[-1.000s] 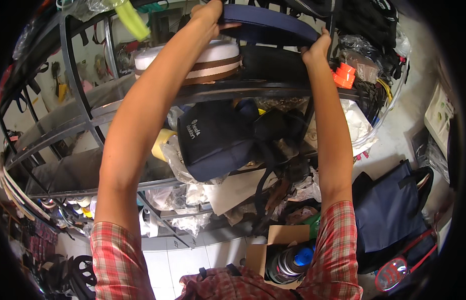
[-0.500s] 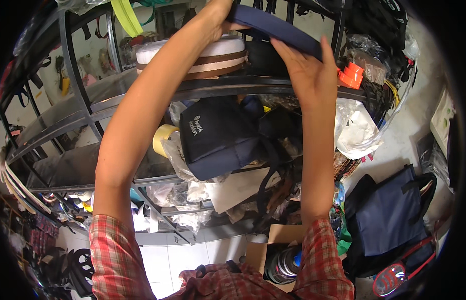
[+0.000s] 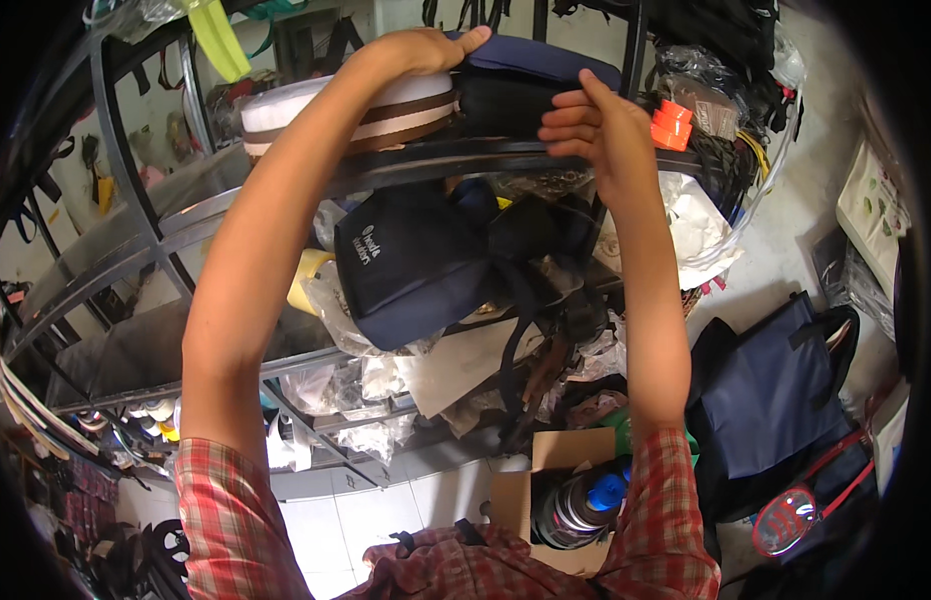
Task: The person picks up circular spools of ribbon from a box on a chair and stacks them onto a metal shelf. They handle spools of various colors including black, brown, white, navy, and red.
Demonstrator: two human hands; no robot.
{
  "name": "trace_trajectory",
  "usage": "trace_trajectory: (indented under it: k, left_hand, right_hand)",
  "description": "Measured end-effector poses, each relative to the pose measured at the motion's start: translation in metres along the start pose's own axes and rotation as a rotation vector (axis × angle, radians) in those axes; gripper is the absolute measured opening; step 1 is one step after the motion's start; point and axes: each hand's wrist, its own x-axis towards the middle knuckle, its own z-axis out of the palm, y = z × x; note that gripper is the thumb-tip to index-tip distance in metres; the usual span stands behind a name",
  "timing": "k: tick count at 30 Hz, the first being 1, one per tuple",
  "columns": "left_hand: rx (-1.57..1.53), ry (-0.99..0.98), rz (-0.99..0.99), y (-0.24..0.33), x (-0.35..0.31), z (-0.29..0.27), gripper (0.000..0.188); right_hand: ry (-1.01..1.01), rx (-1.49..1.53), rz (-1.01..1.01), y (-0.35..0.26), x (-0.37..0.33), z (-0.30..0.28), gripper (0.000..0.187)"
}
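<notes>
A flat navy roll (image 3: 546,60), apparently of fabric strap, rests on a black roll (image 3: 506,107) on the upper rack shelf. My left hand (image 3: 416,52) bends over the left end of the navy roll, its fingers curled against it and partly hidden. My right hand (image 3: 606,130) is open at the roll's right end, fingers apart and thumb up near its edge, with nothing in the palm. Left of the rolls, partly behind my left forearm, sits a wide roll of white, brown and pale pink strap (image 3: 411,115).
Below the shelf edge (image 3: 436,160) hangs a black and navy bag (image 3: 411,265), beside a yellow roll (image 3: 306,280) and plastic bags. Orange rolls (image 3: 672,125) stand to the right. Lower down are a cardboard box (image 3: 576,447) and a navy tote bag (image 3: 771,400).
The navy roll has gone from tilted between both hands to lying nearly level on the black roll. My right hand has come off it and turned, fingers spread.
</notes>
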Motion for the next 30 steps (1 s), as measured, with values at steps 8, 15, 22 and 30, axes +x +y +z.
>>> trace_trajectory:
  k: [8,15,22,30]
  left_hand:
    - [0.22,-0.018,0.025,-0.032,-0.039,-0.031,0.106]
    - [0.213,-0.052,0.25,-0.116,-0.12,-0.064,0.075]
    - [0.101,0.09,0.397,-0.157,-0.14,-0.063,0.063]
    - [0.111,0.084,0.404,-0.161,-0.14,-0.062,0.05]
  right_hand:
    - [0.105,-1.371,-1.31,0.009,0.035,0.063,0.052]
    - [-0.127,-1.753,-1.229,0.021,0.088,0.075,0.086]
    - [-0.064,-1.869,-1.411,0.03,0.107,0.082,0.077]
    - [-0.447,-1.754,-1.459,0.012,0.115,0.082,0.079]
